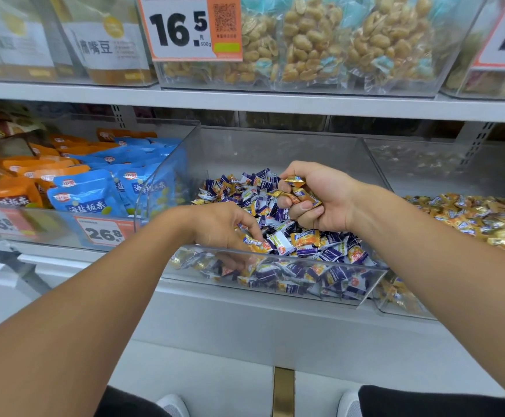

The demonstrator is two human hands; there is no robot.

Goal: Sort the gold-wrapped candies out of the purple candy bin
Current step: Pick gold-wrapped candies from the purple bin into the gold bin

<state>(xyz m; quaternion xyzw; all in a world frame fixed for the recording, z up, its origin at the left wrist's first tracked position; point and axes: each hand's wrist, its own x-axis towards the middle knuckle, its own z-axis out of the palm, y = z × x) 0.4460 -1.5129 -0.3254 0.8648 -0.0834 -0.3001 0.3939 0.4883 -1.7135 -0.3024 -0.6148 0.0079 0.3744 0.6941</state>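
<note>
The lower white shelf (215, 299) carries three clear bins side by side — the purple candy bin (275, 284) at centre; a gold candy bin (401, 305) at 3 o'clock; a bin of blue and orange snack pouches (64, 224) at 9 o'clock — all touching.

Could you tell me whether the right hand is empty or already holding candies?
Holding: the right hand has its fingers curled round several gold-wrapped candies above the purple candy bin.

— Where do the hands sit?
— Both in the middle bin (275, 152): left hand (224, 227) near its front wall, right hand (317, 197) behind and to its right.
— And beside it?
— Chestnut packets (85, 194) left, another candy bin (470, 218) right, peanut bags (320, 40) on the shelf above.
</note>
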